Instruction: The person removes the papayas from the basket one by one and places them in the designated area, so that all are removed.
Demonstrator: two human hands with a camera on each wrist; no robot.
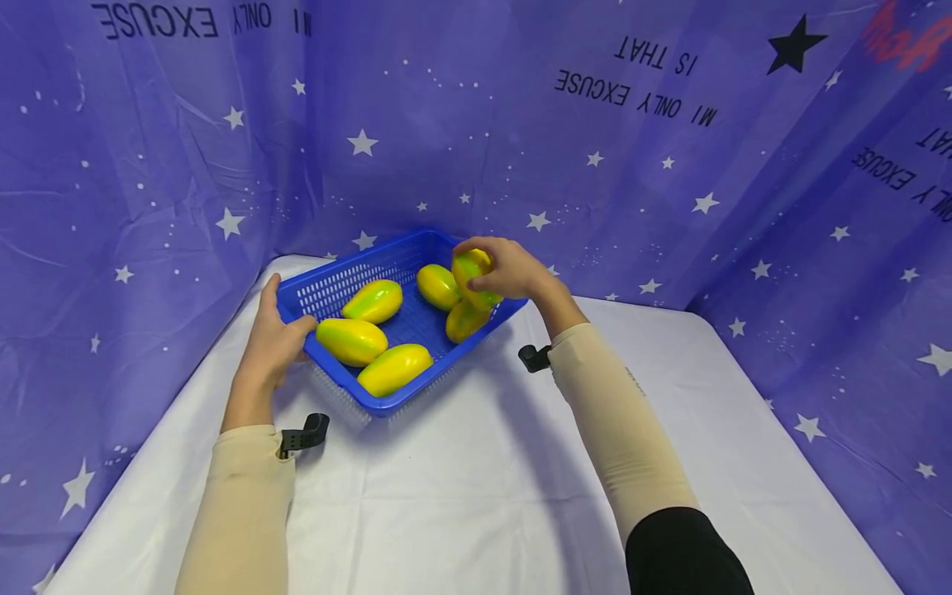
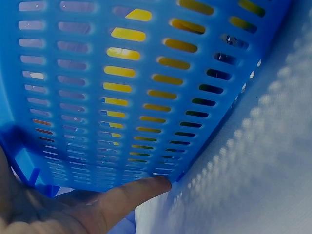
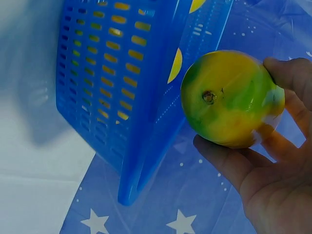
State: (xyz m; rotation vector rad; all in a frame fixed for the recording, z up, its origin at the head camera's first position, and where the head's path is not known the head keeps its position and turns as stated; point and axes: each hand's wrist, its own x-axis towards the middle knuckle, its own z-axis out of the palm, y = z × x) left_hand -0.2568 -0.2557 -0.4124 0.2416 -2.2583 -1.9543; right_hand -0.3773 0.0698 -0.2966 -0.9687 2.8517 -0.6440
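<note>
A blue plastic basket (image 1: pixel 439 364) with slotted walls stands at the back of the table. Several yellow-green mangoes (image 1: pixel 396 369) lie inside it. At its left end my left hand (image 1: pixel 272 339) grips the basket, the thumb by the rim; the left wrist view has a finger (image 2: pixel 141 192) against the slotted wall (image 2: pixel 92 117). Over the basket's right end, my right hand (image 1: pixel 513 268) holds one mango (image 3: pixel 229 100) between thumb and fingers. That mango's stem end faces the right wrist camera. In the head view it partly covers another mango (image 1: pixel 466 321) below.
A white cloth (image 1: pixel 446 496) covers the table. Purple curtains (image 1: pixel 521 165) with white stars and printed words hang close behind the basket and along both sides. Black camera mounts (image 1: pixel 305 434) sit on both wrists.
</note>
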